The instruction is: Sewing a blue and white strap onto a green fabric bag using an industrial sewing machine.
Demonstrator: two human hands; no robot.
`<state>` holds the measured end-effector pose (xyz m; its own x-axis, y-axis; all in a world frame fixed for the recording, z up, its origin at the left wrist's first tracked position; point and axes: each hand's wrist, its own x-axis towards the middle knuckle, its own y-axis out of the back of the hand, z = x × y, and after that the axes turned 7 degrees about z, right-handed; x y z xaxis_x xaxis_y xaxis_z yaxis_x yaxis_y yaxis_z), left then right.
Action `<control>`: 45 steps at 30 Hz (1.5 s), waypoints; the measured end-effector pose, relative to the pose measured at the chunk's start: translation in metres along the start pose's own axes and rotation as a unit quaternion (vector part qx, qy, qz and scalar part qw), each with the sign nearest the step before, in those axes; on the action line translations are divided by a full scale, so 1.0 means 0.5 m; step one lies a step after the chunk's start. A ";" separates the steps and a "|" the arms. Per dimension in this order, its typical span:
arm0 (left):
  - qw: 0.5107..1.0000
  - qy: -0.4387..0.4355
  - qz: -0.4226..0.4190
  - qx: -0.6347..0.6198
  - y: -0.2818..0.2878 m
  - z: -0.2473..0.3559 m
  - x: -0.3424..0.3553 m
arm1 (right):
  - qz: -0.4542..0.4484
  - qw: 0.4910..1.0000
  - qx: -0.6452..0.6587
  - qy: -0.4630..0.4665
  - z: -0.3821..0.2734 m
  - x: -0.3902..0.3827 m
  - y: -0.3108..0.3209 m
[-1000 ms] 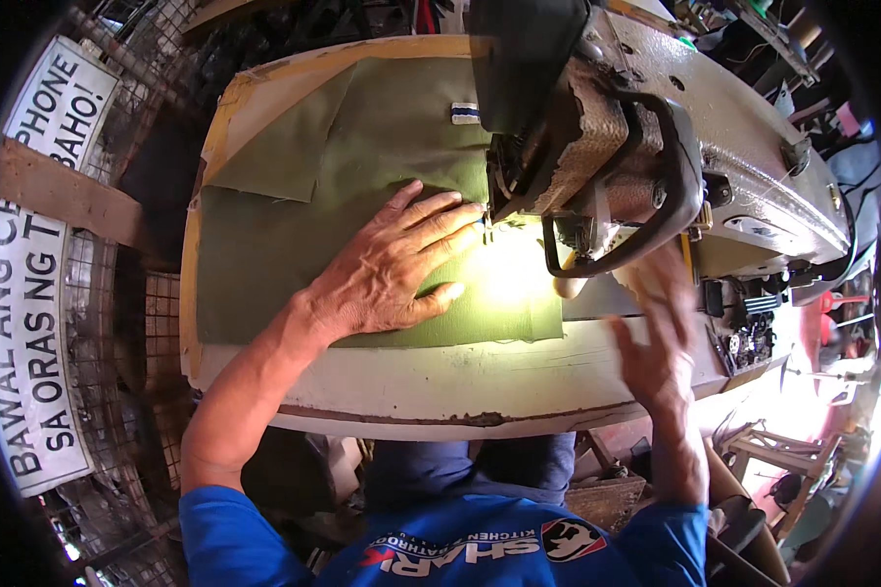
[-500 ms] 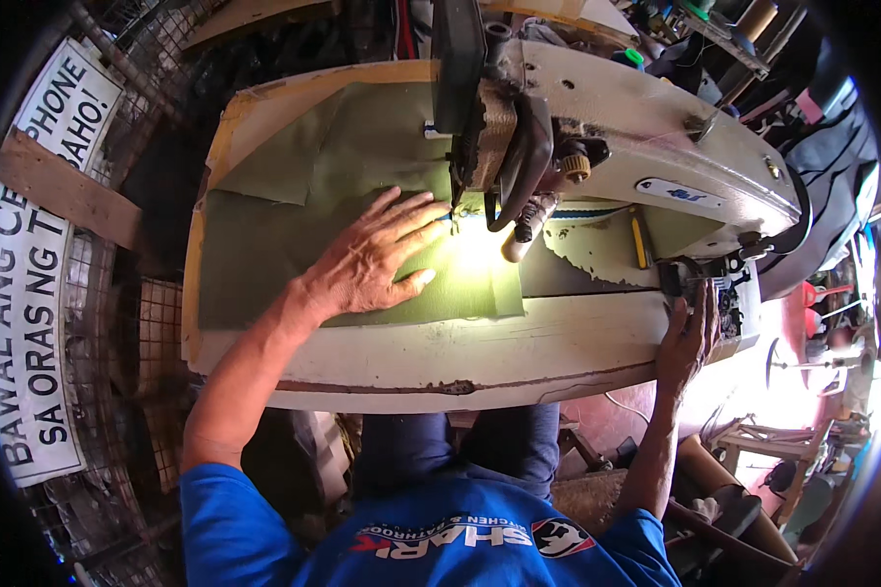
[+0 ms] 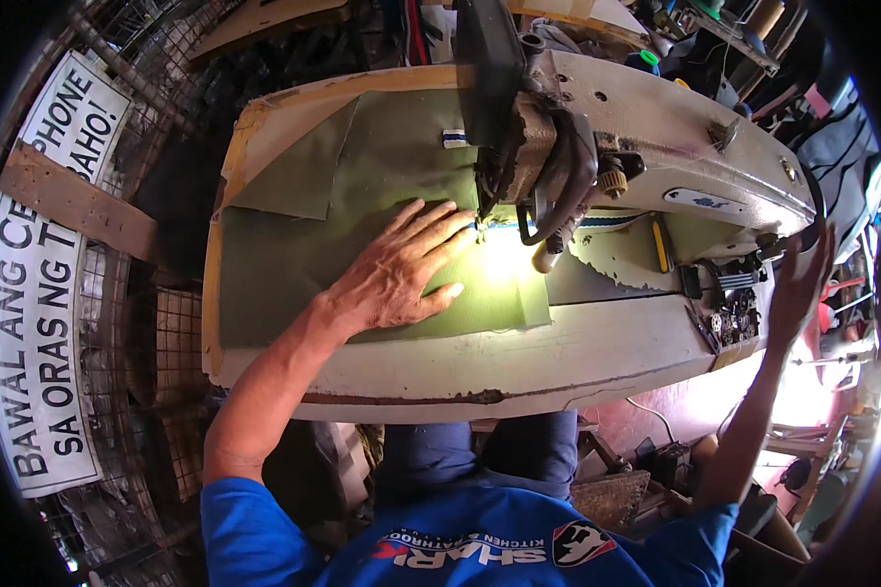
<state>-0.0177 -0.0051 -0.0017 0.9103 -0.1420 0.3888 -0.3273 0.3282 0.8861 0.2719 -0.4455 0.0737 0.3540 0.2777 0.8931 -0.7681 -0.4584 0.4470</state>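
My left hand (image 3: 396, 269) lies flat with fingers spread on an olive-green sheet of material (image 3: 284, 254). Its fingertips are close to the needle area of a beige sewing machine (image 3: 675, 137). A blue-and-white striped strip (image 3: 597, 223) runs under the machine arm to the lit spot by the presser foot (image 3: 482, 227). At the machine's right end, my right hand (image 3: 801, 279) is raised beside the dark handwheel (image 3: 814, 201), fingers stretched upward. Whether it touches the wheel is hard to tell. It holds nothing that I can see.
A yellow-handled tool (image 3: 662, 245) lies under the machine arm. Small metal parts (image 3: 736, 318) fill a tray at the table's right end. A wire-mesh wall with a white sign (image 3: 44, 323) stands at left. Thread spools (image 3: 762, 18) sit at the back right.
My right hand has gone from the tray of small parts up and right to the handwheel. My left hand stays spread on the green material. The whole view has shifted slightly.
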 end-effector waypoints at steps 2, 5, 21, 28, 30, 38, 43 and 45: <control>1.000 -0.011 0.011 -0.005 0.000 -0.005 0.003 | -0.021 1.000 0.016 -0.007 0.083 0.105 -0.030; 1.000 -0.005 0.003 -0.031 0.004 -0.027 0.023 | -0.132 0.989 0.059 -0.017 0.218 0.234 -0.116; 0.999 -0.034 -0.011 0.026 -0.044 -0.114 0.049 | -0.233 0.971 0.053 -0.015 0.233 0.137 -0.112; 0.967 0.186 0.007 0.175 0.042 -0.084 -0.097 | -0.428 0.869 -0.191 0.161 0.128 0.318 -0.177; 0.949 0.240 0.002 0.206 0.057 -0.047 -0.145 | -0.429 0.862 -0.196 0.184 0.133 0.319 -0.184; 0.893 0.352 0.019 0.278 0.013 0.057 -0.175 | -0.167 0.982 0.072 -0.054 0.183 0.199 -0.096; 0.945 0.231 0.123 0.197 0.038 0.065 -0.165 | -0.140 0.982 -0.043 -0.118 -0.018 -0.037 0.081; 0.957 0.200 0.128 0.168 0.043 0.061 -0.152 | -0.217 0.975 0.055 -0.010 -0.079 -0.159 0.111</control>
<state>-0.1016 -0.0158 -0.0043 0.7917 0.2929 0.5361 -0.5543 -0.0243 0.8319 0.1803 -0.4594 0.0256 0.6438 0.4494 0.6193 -0.4823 -0.3900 0.7844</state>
